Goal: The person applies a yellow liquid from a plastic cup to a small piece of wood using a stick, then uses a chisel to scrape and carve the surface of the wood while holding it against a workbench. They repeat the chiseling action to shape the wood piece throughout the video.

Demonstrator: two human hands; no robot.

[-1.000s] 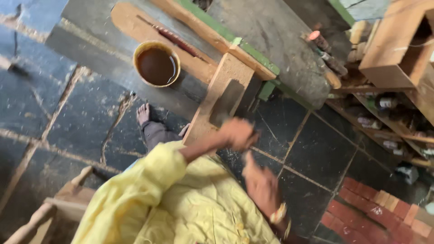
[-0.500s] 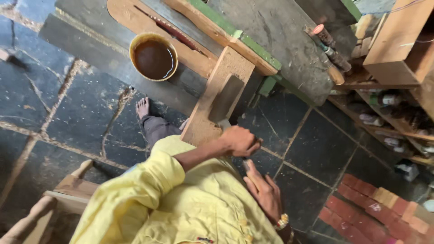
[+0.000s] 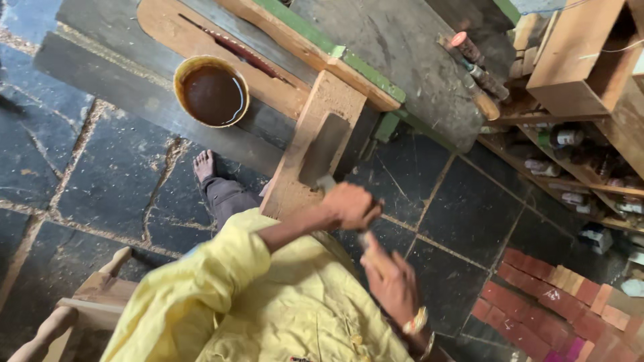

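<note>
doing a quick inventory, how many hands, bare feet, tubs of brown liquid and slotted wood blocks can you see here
hands: 2, left hand closed near the block, right hand with a wrist bracelet
bare foot: 1
round tub of dark brown liquid: 1
wooden block with a dark slot: 1
total: 5

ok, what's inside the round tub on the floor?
The tub holds dark brown liquid filling most of it, with a glossy surface. Nothing floats on top. The liquid is opaque, so the bottom and anything sunk in it are hidden.
</note>
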